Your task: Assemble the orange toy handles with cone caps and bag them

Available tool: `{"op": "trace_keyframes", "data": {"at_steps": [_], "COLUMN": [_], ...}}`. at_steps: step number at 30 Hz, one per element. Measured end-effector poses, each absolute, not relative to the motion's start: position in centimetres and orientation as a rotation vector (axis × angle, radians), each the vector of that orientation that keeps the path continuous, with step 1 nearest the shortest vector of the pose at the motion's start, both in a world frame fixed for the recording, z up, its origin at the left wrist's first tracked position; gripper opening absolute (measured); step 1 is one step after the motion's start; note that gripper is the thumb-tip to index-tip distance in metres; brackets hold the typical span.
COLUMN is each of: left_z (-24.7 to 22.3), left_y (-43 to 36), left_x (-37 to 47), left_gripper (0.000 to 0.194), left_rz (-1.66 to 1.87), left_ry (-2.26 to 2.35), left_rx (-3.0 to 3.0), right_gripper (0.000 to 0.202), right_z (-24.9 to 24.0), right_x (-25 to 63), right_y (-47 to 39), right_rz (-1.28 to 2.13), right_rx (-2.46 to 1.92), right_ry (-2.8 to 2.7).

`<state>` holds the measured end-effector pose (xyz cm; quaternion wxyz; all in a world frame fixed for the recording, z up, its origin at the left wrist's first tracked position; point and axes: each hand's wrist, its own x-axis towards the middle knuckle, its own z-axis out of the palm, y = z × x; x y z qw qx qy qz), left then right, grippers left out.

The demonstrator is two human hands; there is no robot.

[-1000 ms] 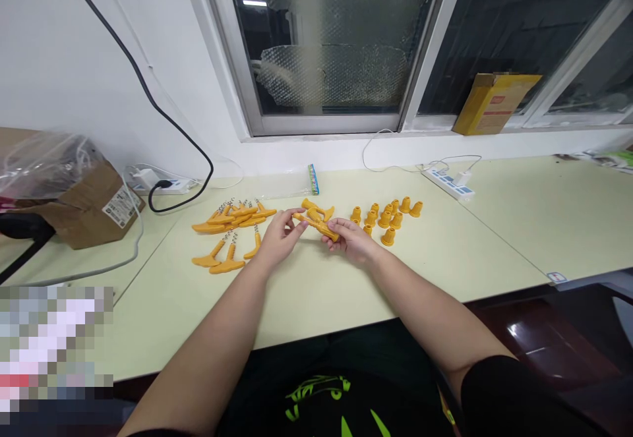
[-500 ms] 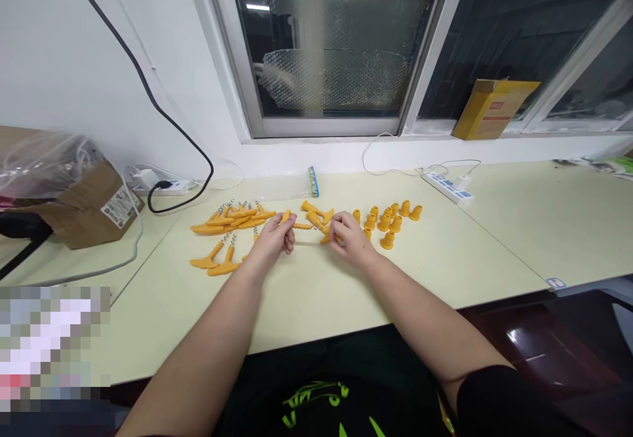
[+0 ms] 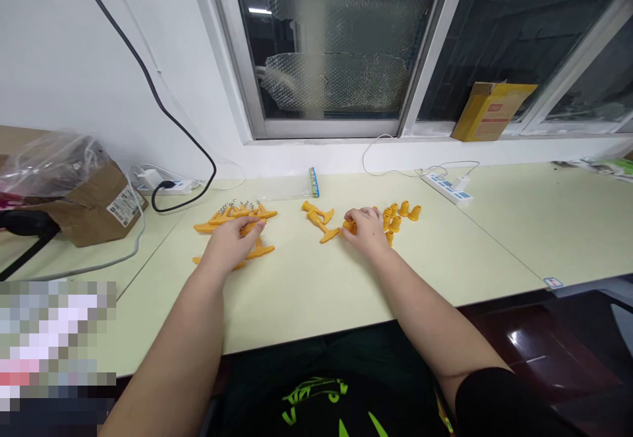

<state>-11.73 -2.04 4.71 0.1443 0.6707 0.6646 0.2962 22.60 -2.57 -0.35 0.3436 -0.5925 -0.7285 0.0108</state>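
On the left of the table lie several yellow T-handled corkscrews (image 3: 236,213) with bare metal spirals, in a heap and in a looser group nearer me. My left hand (image 3: 232,242) reaches over them, its fingers closed on the yellow handle of a corkscrew (image 3: 253,227). Over the near left part of a group of yellow cone-shaped sleeves (image 3: 395,223), my right hand (image 3: 368,229) is closed on a yellow sleeve (image 3: 349,226); its palm hides others. Between my hands rest two corkscrews with sleeves fitted over their spirals (image 3: 321,226), (image 3: 316,211).
A clear plastic bag (image 3: 287,186) with a colored header lies behind. Power strips stand at the left (image 3: 178,187) and back right (image 3: 448,190). A cardboard box (image 3: 93,203) and a hanging black cable (image 3: 143,71) are on the left.
My hands have moved apart, the left going left to the corkscrew heap and the right going right onto the sleeves. The sleeved corkscrew under my right hand is now uncovered on the table.
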Motion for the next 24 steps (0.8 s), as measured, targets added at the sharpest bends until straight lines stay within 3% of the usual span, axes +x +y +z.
{"op": "trace_keyframes", "data": {"at_steps": [10,24], "left_z": [3.4,2.8], "left_y": [-3.5,-2.8], "left_x": [-14.7,-14.0], "left_gripper": [0.060,0.054], "left_rz": [0.178,0.026], "left_ry": [2.011,2.043], "left_rx": [2.133,2.227], "right_gripper": [0.017,0.013], "right_z": [-1.0,-1.1], "right_x": [23.2,22.9], "right_y": [-2.1,-2.0], "right_rz": [0.051,0.016], "right_rx": [-1.674,-1.690], "right_ry": [-1.842,-1.850]}}
